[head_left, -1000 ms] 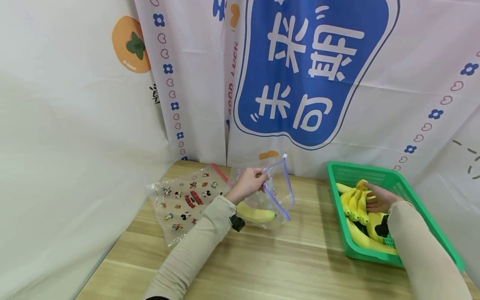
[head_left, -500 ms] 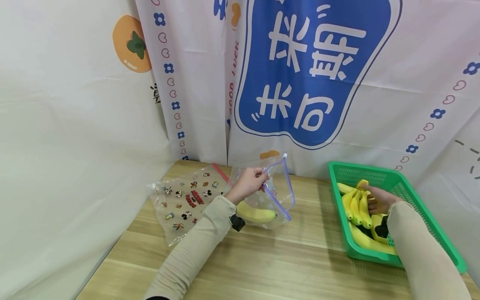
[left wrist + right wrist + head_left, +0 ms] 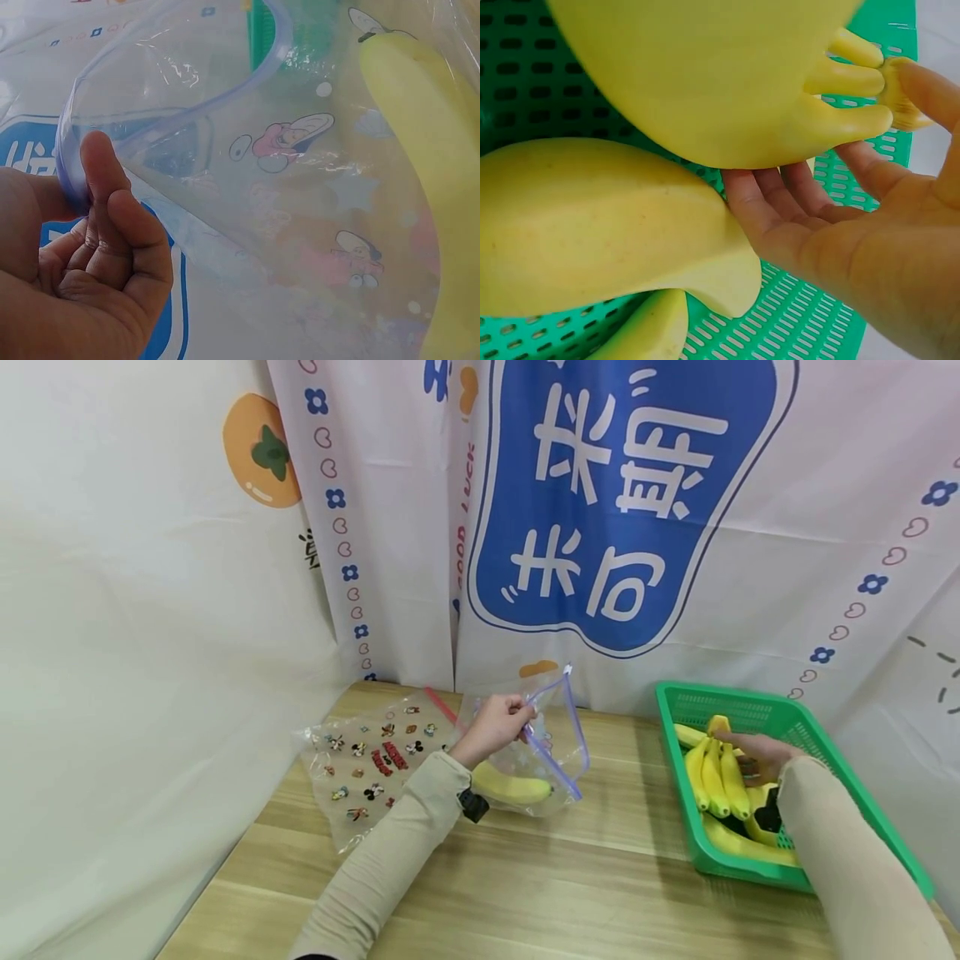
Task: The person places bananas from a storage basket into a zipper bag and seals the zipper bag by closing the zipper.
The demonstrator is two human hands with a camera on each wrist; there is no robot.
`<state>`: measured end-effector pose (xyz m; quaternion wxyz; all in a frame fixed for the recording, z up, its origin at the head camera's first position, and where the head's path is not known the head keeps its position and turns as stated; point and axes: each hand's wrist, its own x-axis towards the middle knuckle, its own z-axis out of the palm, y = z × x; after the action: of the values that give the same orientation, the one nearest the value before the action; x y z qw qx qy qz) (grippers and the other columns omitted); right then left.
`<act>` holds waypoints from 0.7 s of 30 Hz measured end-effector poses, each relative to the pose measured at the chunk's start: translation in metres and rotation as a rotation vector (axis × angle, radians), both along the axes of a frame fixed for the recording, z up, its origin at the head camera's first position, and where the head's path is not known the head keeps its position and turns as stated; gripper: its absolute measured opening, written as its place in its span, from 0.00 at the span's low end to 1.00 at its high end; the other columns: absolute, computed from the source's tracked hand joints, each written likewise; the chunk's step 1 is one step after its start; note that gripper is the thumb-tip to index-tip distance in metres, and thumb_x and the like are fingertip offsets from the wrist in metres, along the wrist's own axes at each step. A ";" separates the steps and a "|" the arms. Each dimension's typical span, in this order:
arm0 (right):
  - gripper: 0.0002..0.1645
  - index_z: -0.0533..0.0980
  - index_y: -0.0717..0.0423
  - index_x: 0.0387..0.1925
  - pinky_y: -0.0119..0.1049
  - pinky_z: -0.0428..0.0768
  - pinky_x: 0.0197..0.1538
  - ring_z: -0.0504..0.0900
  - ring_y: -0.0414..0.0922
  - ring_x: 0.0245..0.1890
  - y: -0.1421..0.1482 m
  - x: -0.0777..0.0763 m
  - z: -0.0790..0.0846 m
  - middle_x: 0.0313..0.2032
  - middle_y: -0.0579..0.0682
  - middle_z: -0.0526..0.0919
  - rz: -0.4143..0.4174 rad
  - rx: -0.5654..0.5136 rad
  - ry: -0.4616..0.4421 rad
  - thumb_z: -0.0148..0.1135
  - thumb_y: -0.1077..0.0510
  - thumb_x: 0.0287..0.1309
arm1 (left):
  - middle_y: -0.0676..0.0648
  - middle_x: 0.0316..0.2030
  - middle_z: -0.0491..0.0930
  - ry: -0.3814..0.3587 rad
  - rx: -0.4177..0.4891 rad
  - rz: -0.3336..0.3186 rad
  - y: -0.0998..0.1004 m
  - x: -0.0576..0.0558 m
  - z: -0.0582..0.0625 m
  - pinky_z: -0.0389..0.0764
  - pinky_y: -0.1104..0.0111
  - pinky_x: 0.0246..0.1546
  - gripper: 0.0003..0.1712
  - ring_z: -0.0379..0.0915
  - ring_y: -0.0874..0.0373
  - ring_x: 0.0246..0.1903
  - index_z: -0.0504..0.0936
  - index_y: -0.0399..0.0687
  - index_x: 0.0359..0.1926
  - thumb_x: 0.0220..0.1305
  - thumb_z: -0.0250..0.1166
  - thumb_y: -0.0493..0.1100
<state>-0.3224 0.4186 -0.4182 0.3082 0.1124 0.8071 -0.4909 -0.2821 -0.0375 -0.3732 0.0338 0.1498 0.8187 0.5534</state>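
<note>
In the head view my left hand (image 3: 495,728) pinches the purple zip edge of a clear zip bag (image 3: 551,756), whose mouth gapes to the right. A single yellow banana (image 3: 513,787) lies inside the bag. The left wrist view shows thumb and index finger on the purple strip, with the banana (image 3: 420,150) behind printed film. At the right, my right hand (image 3: 759,753) holds a bunch of bananas (image 3: 714,781) by its stem end, over the green basket (image 3: 693,852). In the right wrist view the thumb is at the crown (image 3: 900,94) and the other fingers reach under the bunch.
More yellow fruit, including a long banana (image 3: 750,846), lies in the basket beneath the bunch. Left of the hands a second clear bag (image 3: 352,777) with cartoon prints and a red strip lies flat on the wooden table (image 3: 570,893). A printed cloth (image 3: 405,527) hangs behind.
In the basket the bunch has turned slightly and shifted a little right, while my right hand has closed in around its stem end. My left hand and the zip bag stay nearly where they were.
</note>
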 end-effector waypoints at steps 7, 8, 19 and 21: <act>0.57 0.24 0.75 0.66 0.63 0.59 0.61 0.38 0.73 0.65 0.000 0.001 0.007 0.64 0.82 0.29 0.085 0.025 0.018 0.39 0.35 0.68 | 0.48 0.20 0.78 -0.007 -0.002 0.002 0.000 0.001 0.001 0.65 0.74 0.17 0.12 0.72 0.60 0.18 0.81 0.34 0.34 0.67 0.56 0.40; 0.57 0.24 0.75 0.66 0.64 0.58 0.61 0.37 0.74 0.65 -0.001 0.001 0.008 0.64 0.82 0.29 0.093 0.026 0.024 0.40 0.36 0.68 | 0.48 0.20 0.78 -0.007 -0.002 0.003 0.000 0.001 0.001 0.65 0.74 0.17 0.13 0.72 0.60 0.18 0.81 0.33 0.34 0.67 0.57 0.40; 0.55 0.32 0.76 0.68 0.61 0.69 0.54 0.47 0.73 0.64 -0.001 0.003 0.013 0.66 0.78 0.40 0.133 0.061 0.124 0.46 0.39 0.67 | 0.48 0.20 0.79 -0.004 -0.002 0.010 0.000 -0.002 -0.002 0.65 0.74 0.16 0.12 0.73 0.60 0.18 0.81 0.35 0.33 0.67 0.57 0.41; 0.54 0.33 0.75 0.68 0.59 0.72 0.52 0.56 0.70 0.63 -0.001 0.003 0.013 0.65 0.77 0.46 0.140 0.053 0.150 0.46 0.39 0.68 | 0.48 0.21 0.79 -0.007 -0.001 0.011 0.001 -0.002 -0.002 0.66 0.74 0.16 0.12 0.75 0.56 0.20 0.81 0.35 0.33 0.67 0.57 0.41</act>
<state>-0.3194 0.4179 -0.4053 0.2776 0.0269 0.8463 -0.4538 -0.2842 -0.0368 -0.3753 0.0337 0.1436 0.8195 0.5537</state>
